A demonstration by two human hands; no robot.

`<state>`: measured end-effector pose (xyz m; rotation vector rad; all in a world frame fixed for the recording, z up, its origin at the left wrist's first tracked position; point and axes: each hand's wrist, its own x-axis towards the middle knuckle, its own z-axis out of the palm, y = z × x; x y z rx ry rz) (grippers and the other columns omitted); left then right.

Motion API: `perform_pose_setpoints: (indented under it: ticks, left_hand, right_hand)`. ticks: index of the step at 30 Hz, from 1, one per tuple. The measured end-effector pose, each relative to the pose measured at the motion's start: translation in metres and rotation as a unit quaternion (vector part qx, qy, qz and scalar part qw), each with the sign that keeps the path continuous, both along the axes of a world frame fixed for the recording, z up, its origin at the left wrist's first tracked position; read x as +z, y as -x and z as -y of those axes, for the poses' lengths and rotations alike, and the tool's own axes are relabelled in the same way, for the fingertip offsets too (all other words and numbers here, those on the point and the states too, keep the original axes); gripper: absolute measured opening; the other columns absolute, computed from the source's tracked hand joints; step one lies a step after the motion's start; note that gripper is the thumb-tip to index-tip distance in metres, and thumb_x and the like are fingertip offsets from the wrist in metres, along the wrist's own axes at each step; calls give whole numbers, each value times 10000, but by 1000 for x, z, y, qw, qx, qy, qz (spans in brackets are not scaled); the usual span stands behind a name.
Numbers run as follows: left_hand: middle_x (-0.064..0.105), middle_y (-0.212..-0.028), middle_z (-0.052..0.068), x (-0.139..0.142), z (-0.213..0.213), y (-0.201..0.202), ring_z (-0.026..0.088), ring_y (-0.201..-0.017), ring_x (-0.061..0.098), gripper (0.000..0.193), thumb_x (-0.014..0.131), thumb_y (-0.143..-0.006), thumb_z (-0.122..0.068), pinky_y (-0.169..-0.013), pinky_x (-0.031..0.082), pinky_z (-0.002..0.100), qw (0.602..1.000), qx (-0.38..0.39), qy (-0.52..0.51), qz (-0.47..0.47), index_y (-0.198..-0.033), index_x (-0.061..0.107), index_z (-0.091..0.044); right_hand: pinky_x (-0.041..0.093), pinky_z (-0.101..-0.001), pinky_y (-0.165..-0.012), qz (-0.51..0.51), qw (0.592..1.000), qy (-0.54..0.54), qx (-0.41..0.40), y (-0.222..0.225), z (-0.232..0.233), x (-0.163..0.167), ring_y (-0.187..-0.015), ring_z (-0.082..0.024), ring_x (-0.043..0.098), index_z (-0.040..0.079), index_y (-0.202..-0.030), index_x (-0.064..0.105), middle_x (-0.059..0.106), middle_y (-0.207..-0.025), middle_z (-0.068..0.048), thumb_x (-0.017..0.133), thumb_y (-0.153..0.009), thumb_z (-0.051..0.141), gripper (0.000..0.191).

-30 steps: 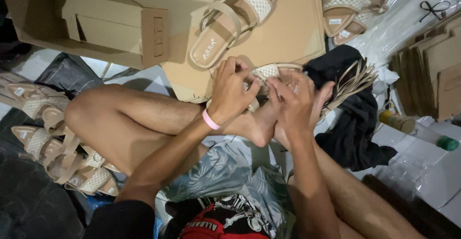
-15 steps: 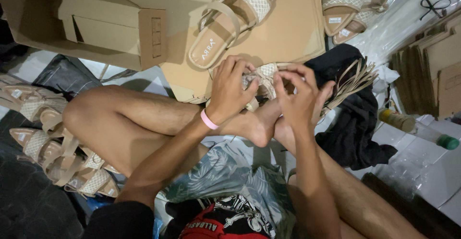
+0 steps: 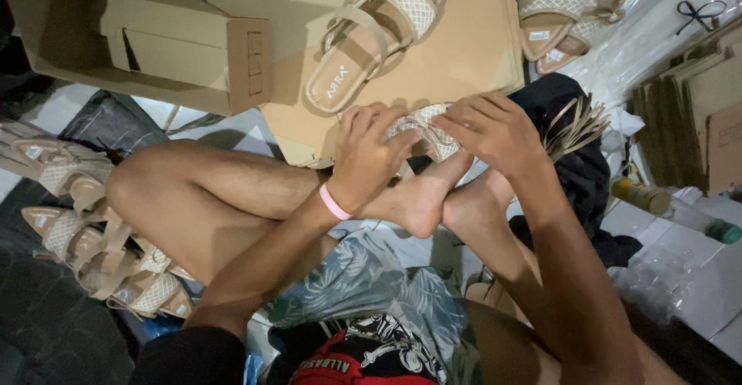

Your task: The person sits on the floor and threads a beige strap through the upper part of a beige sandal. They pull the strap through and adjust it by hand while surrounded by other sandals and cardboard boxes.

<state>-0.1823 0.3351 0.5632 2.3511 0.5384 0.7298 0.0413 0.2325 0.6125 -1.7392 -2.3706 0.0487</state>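
Observation:
My left hand (image 3: 369, 157), with a pink band on the wrist, and my right hand (image 3: 495, 130) both grip a beige sandal with a woven white strap (image 3: 427, 126), held just above my crossed feet. The fingers of both hands pinch the woven strap from either side, so most of the sandal is hidden. A matching beige sandal (image 3: 375, 33) lies sole-up-facing on a stack of flat cardboard (image 3: 471, 45) just beyond my hands.
An open cardboard box (image 3: 139, 45) stands at the upper left. Several finished sandals (image 3: 93, 238) lie in a row at the left. More sandals (image 3: 568, 6) sit at the top right. Black cloth (image 3: 580, 176), beige straps (image 3: 576, 126), flat cardboard pieces (image 3: 703, 114) and a bottle (image 3: 672, 207) are at the right.
My hands have shifted slightly upward with the sandal, and the fingers have changed their pinch on the woven strap. Everything else lies as before.

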Motion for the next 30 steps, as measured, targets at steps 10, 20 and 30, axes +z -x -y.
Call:
perform_pose_setpoints:
  ticks: [10,20,30]
  left_hand:
    - [614,-1283,131,9,4,-8,294,-1192,540,298,686,-758,-174,-1027,399,457,985,-19,-104,-135,-995,749,-5]
    - [682,-1131,64,1,-12,3,275,-1081,589,181,728,-864,-172,-966,440,432,995,-35,38,-84,-1013,785,-87]
    - [730,-927,80,-6,-42,-4,184,-744,702,267,767,-916,-131,-675,564,285,924,-5,380,31,-1170,716,-67]
  right_hand:
    - [513,-351,-967,69,997,11,26,-5,-4,-5,-1121,-154,640,200,-1156,773,684,-1187,39,686,-801,133,372]
    - [523,-345,-929,64,997,-35,39,-6,1,-9,-1058,-183,672,104,-1167,765,714,-1129,-13,697,-843,114,331]
    - [571,-385,-932,-200,904,-128,-355,22,40,-36,-1053,-281,694,18,-1143,760,717,-1127,-103,760,-948,-61,211]
